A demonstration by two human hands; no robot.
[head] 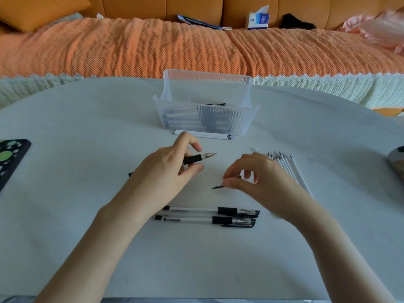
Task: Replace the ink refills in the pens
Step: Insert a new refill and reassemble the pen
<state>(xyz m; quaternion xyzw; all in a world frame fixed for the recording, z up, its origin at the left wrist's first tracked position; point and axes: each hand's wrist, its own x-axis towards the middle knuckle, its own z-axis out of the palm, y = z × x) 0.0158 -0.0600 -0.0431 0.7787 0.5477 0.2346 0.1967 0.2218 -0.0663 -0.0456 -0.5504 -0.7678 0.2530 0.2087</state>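
Note:
My left hand [168,169] grips an uncapped pen [200,158] by its black grip, the metal tip pointing right. My right hand [255,180] pinches a black pen cap [218,186] just above the white table [87,132]; most of the cap is hidden by my fingers. Two capped pens [207,216] lie side by side near the table's front, caps to the right. A fan of white refills [288,169] lies to the right of my right hand. Another small bundle of refills [205,134] lies against the front of a clear plastic bin [205,119] holding several pens.
A black patterned object [11,158] lies at the left table edge. A shiny metal object [396,160] sits at the right edge. An orange-covered sofa [153,47] runs behind the table, with a tissue box [258,19] on it.

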